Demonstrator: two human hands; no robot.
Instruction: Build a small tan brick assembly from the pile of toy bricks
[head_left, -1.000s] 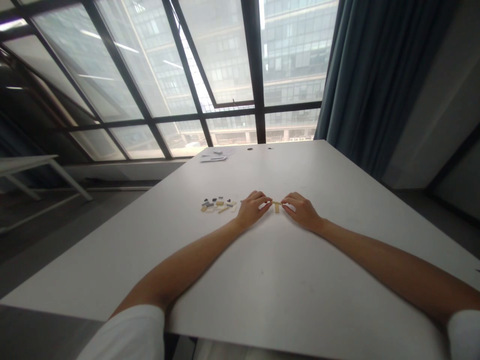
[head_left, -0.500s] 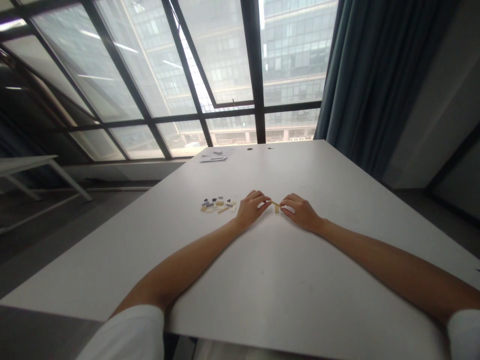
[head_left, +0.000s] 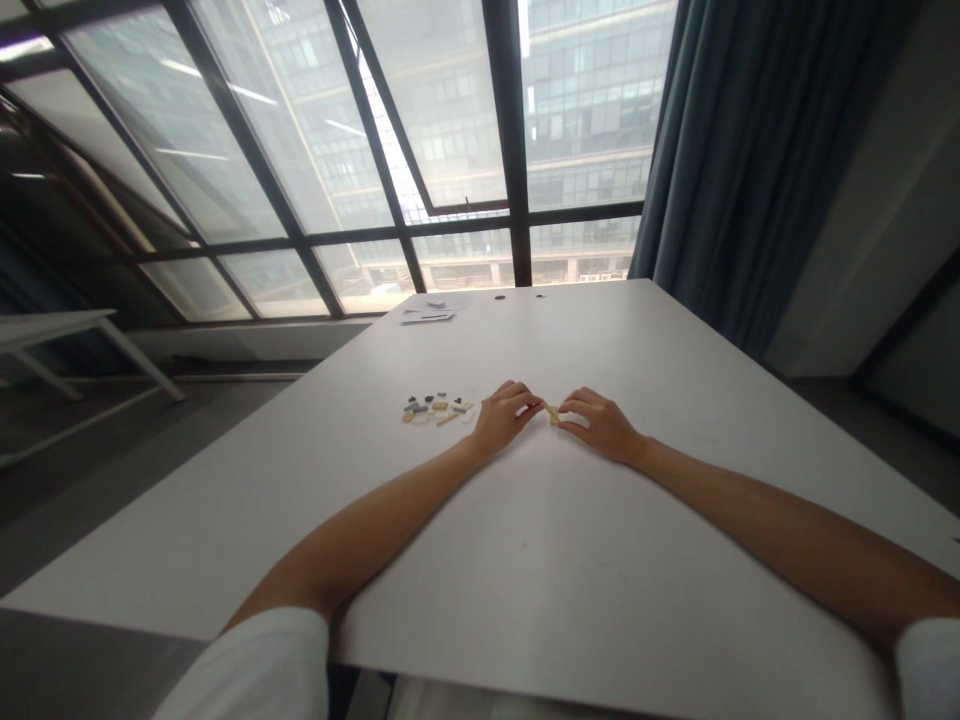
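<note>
Between my two hands is a small tan toy building brick piece [head_left: 553,413], made of a thin strip and a blocky part; its exact shape is too small to tell. My left hand [head_left: 504,415] pinches its left end between thumb and fingertips. From the other side, my right hand [head_left: 600,422] has its thumb and fingers closed on the right part. Both hands stay low over the white table. To the left of my left hand lies a loose group of small toy building bricks [head_left: 440,407] in tan, grey, black and white.
The white table [head_left: 480,560] reaches forward to the windows. Sheets of paper [head_left: 429,316] lie at its far left, and a dark round thing [head_left: 499,298] and another small dark item [head_left: 541,296] near the far edge. A blue curtain [head_left: 720,180] hangs at the right.
The tan strip between my hands has turned and come together with the blocky tan part below it. My right fingers have shifted slightly around it. The loose bricks have not moved.
</note>
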